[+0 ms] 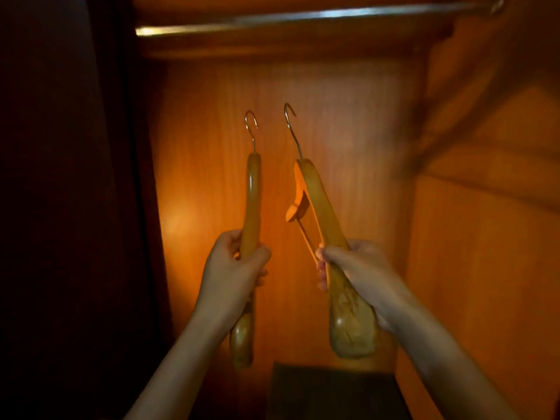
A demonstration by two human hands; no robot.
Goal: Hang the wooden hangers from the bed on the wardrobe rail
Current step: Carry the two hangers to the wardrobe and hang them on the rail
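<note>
Hangers of glossy honey-coloured wood, two of them, are held up inside an orange-brown wooden wardrobe [303, 116], seen from the head camera. The left hand [235, 268] is closed around the lower part of the left wooden hanger [251, 201], which stands nearly upright and edge-on, its thin metal hook [251, 125] pointing up. The right hand [354, 265] is wrapped around the shoulder of the right wooden hanger [321, 207], which tilts to the left at the top; its trouser bar and far shoulder show beside the fingers, and its own wire hook [291, 125] sits slightly higher than the other. Both hooks are well below the shiny metal rail [303, 15] that runs across the top of the wardrobe, and nothing hangs on the stretch of rail in view. A dark flat-topped object [333, 386] sits at the wardrobe's bottom.

The step in hand looks like raising both hangers to the rail. To do it well, each hook's opening should probably be turned to face the rail, lifted above it, then lowered on, one hanger at a time and kept apart so they do not tangle.
</note>
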